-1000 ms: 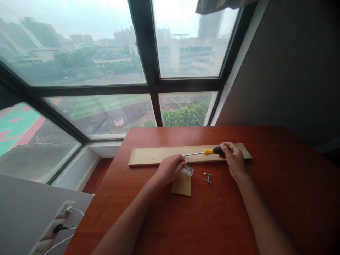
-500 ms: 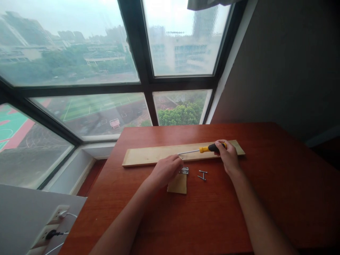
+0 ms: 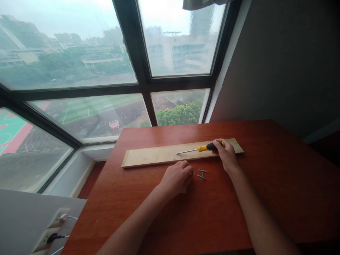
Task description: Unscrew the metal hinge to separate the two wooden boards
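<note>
My right hand [image 3: 225,153] is closed around the black and yellow handle of a screwdriver [image 3: 203,148]. The metal shaft points left, its tip over the long pale wooden board [image 3: 148,156], near small dark holes by the front edge. In front of the board, my left hand [image 3: 178,177] is bent down with curled fingers over a small wooden piece [image 3: 184,190], of which only a corner shows. Its fingertips are mostly hidden, so what they grip cannot be made out. The metal hinge seen there before is covered by this hand. A few screws [image 3: 202,173] lie just right of it.
Everything lies on a reddish-brown wooden table [image 3: 212,219]. Behind it stand large windows with a dark frame [image 3: 145,85]. A grey wall [image 3: 276,63] rises at the right. Wall sockets with plugged-in cords [image 3: 57,226] are at the lower left.
My left hand has moved right and toward me, from the board's front edge onto the hinge and small wooden piece, covering them. My right hand still holds the screwdriver in nearly the same place.
</note>
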A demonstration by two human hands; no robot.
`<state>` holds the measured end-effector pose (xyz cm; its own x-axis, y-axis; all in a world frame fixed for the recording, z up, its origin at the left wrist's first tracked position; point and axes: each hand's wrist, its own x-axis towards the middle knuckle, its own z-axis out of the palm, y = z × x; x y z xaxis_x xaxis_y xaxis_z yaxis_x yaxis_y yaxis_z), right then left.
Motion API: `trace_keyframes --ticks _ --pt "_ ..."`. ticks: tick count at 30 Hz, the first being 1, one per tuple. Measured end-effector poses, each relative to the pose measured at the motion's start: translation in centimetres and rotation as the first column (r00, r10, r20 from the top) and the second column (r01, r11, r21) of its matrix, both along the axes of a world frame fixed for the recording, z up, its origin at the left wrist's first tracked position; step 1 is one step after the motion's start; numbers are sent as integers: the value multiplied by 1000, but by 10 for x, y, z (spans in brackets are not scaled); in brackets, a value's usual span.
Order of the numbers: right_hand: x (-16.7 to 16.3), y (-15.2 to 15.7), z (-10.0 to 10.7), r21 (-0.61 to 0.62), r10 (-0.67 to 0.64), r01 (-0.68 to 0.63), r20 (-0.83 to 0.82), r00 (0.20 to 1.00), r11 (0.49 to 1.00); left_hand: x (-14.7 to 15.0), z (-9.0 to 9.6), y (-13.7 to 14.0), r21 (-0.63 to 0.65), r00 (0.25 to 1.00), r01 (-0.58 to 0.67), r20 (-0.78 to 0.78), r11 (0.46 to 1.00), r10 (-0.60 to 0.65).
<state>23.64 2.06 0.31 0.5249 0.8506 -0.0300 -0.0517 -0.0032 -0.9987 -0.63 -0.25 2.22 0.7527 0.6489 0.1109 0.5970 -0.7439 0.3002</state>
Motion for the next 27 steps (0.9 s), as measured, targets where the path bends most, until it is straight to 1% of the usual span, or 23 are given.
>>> trace_keyframes --ticks 3,7,10,13,15,18,21,23,27 --pt "-2 -1 2 3 16 -16 -75 997 1000 -3 1 3 0 1000 -30 5 1000 30" --pt "-3 -3 4 19 94 -92 -242 966 996 -11 3 9 11 996 -83 16 996 83" --pt "-2 -5 8 47 198 -195 -361 911 980 -19 2 17 3 994 -83 66 997 83" --pt "-2 -9 15 71 331 -333 -426 842 940 -27 2 25 -10 986 -105 132 994 106" --pt "-3 -12 19 90 419 -427 -446 791 900 -31 5 29 -7 985 -126 121 992 126" --pt "-7 -16 20 112 534 -546 -441 722 831 -33 13 29 1 996 -91 17 996 91" --pt "-13 -16 18 109 600 -613 -395 695 782 -32 22 22 -1 995 -43 -86 999 43" --pt "-16 -16 16 101 619 -633 -376 690 767 -29 24 15 0 993 -46 -110 999 45" --pt "-21 -15 14 83 622 -640 -358 696 764 -22 22 5 13 986 -58 -156 998 59"
